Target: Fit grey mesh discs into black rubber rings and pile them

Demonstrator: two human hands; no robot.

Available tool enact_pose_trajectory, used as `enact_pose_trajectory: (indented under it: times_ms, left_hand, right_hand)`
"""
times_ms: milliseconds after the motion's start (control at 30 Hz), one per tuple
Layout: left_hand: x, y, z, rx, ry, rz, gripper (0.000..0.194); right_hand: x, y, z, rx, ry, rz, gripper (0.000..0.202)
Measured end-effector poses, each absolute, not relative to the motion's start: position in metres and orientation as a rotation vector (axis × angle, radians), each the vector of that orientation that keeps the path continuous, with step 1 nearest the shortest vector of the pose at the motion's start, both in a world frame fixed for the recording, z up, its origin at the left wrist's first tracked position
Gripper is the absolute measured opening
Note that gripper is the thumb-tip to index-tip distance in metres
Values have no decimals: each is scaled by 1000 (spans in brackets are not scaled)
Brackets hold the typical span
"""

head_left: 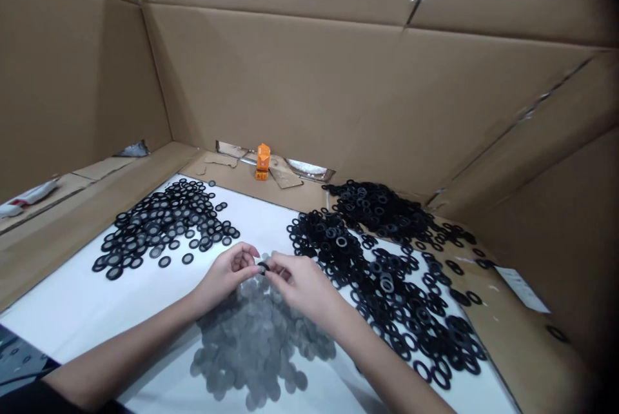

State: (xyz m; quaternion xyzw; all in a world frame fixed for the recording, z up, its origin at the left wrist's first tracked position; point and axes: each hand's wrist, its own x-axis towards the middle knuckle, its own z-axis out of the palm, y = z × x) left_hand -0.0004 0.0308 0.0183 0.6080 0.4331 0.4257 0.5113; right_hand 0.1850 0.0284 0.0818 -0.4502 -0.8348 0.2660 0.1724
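Left hand [235, 267]: nearly closed — on small ring [264, 267]
Right hand [300, 282]: pinching it
Black rings [423, 316]: white board's [82, 304] right edge

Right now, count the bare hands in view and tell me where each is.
2: the left hand and the right hand, over the gray discs, on either side of the black ring they pinch. No other hand shows.

2 bare forearms are converging toward 12 o'clock; the left hand [231, 272] and right hand [302, 282] are nearly meeting, fingertips pinching.
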Motion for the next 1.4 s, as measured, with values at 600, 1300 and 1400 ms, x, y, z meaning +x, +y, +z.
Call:
enact_pose_trajectory:
  times_ms: [600,1300,1400]
  left_hand:
    - [-6,23,14,1576,804,758,29]
    - [-4,17,9,1505,855,844,26]
    - [-4,16,7,1508,847,862,30]
  right_hand:
    - [180,7,51,-1183,-1655,1514,26]
    - [161,0,35,-1129,-1354,1510,31]
    - [156,-3,32,-1140,-1316,1471,34]
